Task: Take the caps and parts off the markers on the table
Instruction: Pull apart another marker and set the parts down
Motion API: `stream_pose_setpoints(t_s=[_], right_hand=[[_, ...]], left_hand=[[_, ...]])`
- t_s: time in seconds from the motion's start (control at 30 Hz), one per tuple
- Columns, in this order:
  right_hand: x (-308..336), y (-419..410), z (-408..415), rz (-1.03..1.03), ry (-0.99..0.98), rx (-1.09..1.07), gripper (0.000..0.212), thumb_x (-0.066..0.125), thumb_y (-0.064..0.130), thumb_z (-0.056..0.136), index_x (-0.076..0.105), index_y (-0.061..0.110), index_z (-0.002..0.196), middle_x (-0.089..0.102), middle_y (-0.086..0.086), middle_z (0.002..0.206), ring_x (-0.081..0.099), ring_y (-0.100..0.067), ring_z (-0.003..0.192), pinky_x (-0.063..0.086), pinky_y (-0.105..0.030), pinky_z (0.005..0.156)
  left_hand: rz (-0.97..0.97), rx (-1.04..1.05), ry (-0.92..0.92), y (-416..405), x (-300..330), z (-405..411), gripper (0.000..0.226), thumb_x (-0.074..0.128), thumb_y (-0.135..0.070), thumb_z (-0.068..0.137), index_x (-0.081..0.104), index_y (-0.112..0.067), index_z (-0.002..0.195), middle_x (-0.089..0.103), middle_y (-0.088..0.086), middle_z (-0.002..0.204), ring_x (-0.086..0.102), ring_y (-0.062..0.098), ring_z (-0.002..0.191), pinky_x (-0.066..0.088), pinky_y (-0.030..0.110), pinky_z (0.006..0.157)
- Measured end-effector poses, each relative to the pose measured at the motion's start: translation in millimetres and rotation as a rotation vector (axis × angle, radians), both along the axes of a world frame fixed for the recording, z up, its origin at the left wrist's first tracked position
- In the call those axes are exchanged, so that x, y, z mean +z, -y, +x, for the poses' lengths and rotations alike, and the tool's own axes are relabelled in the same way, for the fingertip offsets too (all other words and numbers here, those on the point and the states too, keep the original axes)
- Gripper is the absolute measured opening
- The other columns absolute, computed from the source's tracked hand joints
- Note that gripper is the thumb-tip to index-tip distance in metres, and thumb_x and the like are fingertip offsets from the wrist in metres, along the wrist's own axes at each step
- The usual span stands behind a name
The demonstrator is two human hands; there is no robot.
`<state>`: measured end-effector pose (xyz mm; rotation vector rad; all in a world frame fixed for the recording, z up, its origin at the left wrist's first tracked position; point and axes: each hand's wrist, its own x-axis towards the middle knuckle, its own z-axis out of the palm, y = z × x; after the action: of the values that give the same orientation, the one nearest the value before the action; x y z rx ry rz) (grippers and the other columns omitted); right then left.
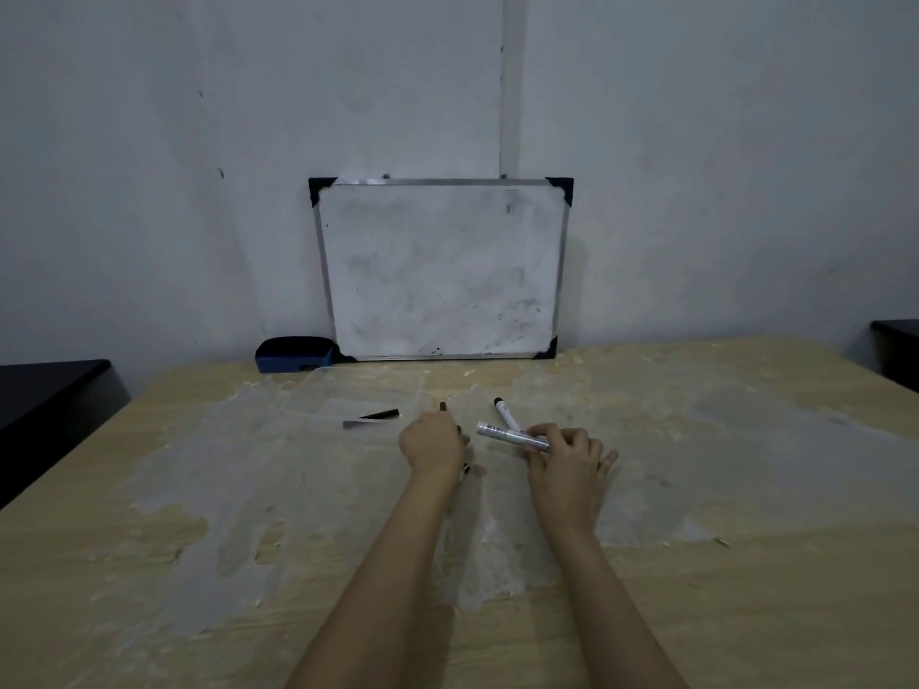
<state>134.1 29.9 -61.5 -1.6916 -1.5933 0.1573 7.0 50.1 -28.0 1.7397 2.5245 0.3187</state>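
Both bare forearms reach forward over the worn table (pixel 746 614), nearly parallel, hands close together near its middle. The right hand (pixel 564 462) is turned knuckles-up, thumb and forefinger pinching one end of a white marker barrel (pixel 512 436) that juts out to the left, lifted just off the surface; the other fingers curl loosely beneath. The left hand (pixel 431 446) is bunched with the wrist slightly bent, its fingers closed over something small and dark whose tips show above and below the fist; I cannot tell what part it is. Just behind the right hand a second marker (pixel 506 414) lies flat, black cap pointing away. To the left, two tapered dark and silver pieces (pixel 372 420) rest on a clear plastic sheet (pixel 348 390). A whiteboard (pixel 440 271) leans on the wall beside a blue eraser (pixel 293 354).
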Motion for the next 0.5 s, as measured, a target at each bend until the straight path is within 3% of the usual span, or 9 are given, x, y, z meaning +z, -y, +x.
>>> stream_pose_setpoints(t_s=[0.2,0.33,0.5], right_hand=[[1.9,0.6,-0.4,-0.014,-0.005,0.014,0.02,0.062,0.017,0.083,0.066,0.016,0.104,0.059,-0.017,0.108,0.046,-0.038,0.11,0.008,-0.057,0.113],[5.8,-0.9,5.7,-0.013,-0.034,0.001,0.024,0.063,0.018,0.083,0.064,0.017,0.107,0.058,-0.016,0.112,0.044,-0.036,0.112,0.008,-0.055,0.114],[15.7,-5.0,22.6,-0.005,-0.076,0.134,0.018,0.066,0.018,0.081,0.069,0.02,0.098,0.062,-0.016,0.103,0.046,-0.035,0.104,0.026,-0.049,0.104]], left_hand=[[0.01,0.022,0.01,3.5,-5.0,0.8,0.025,0.042,-0.016,0.095,0.06,-0.007,0.109,0.065,0.01,0.114,0.062,0.024,0.104,0.05,0.03,0.08],[0.167,-0.033,0.048,14.4,-0.1,-6.6,0.021,0.046,-0.017,0.092,0.055,-0.007,0.108,0.064,0.014,0.111,0.061,0.031,0.102,0.049,0.035,0.08],[0.437,-0.153,0.237,45.0,-5.7,-25.4,0.012,0.052,-0.022,0.091,0.054,-0.012,0.098,0.066,0.01,0.093,0.061,0.03,0.087,0.044,0.035,0.069]])
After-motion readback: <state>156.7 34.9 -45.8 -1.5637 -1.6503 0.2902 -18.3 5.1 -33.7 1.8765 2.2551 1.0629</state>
